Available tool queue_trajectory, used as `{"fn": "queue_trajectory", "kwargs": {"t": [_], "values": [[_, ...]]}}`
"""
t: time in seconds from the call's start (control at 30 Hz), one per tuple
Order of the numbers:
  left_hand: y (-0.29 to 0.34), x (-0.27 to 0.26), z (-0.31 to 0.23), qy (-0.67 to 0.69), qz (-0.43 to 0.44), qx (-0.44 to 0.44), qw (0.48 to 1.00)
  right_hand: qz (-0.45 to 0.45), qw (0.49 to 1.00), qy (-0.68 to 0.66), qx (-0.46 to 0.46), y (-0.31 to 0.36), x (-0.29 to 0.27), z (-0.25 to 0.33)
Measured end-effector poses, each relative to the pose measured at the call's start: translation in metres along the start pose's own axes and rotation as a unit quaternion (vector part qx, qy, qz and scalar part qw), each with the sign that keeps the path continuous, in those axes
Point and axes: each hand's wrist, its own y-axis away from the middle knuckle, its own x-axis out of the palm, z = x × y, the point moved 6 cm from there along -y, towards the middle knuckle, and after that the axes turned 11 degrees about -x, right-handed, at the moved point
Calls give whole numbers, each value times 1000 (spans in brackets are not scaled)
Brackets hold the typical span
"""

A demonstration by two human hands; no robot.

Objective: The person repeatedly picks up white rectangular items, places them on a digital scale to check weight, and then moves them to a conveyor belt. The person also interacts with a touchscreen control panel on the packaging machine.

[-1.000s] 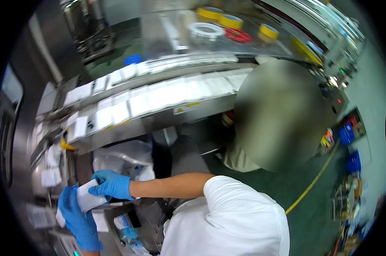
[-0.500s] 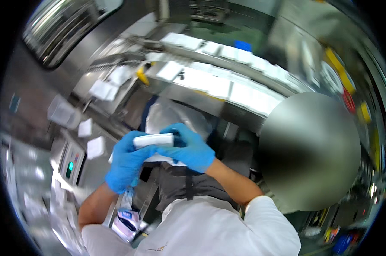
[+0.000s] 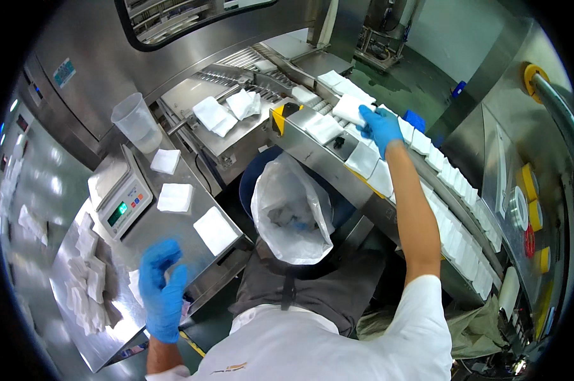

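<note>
My right hand (image 3: 383, 130), in a blue glove, reaches out over the conveyor and grips the edge of a white folded pad (image 3: 353, 109). The pad lies flat over the rails, at the end of the rows. Gloved the same way, my left hand (image 3: 162, 289) hovers above the front of the steel table with fingers curved apart and nothing between them. Beside it on the table lies a square white pad (image 3: 216, 230). Two smaller ones, a thick pad (image 3: 175, 197) and a thin pad (image 3: 165, 161), sit farther back.
A digital scale (image 3: 123, 200) and a clear plastic jug (image 3: 136, 120) stand on the steel table (image 3: 172, 238). Crumpled pads (image 3: 87, 279) are heaped at its left. A lined bin (image 3: 293, 203) stands before me. The conveyor (image 3: 337, 155) carries rows of white pads.
Both hands were together around a folded white pad in front of me. They have parted: the right reached forward to the conveyor, the left came down left. The view has turned.
</note>
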Motion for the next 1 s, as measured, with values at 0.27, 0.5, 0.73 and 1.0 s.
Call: {"fn": "queue_trajectory", "kwargs": {"t": [0.27,0.5,0.73,1.0], "values": [[35,-115,82,-162,-248,-25,955,75,880,469,25,-84,-62,-45],[25,-121,81,-289,-101,12,952,113,951,260,-126,8,-19,43],[7,-111,69,-422,-16,15,906,312,935,146,-90,188,142,69],[-7,-105,85,-373,54,39,926,556,815,58,-153,326,287,62]]}}
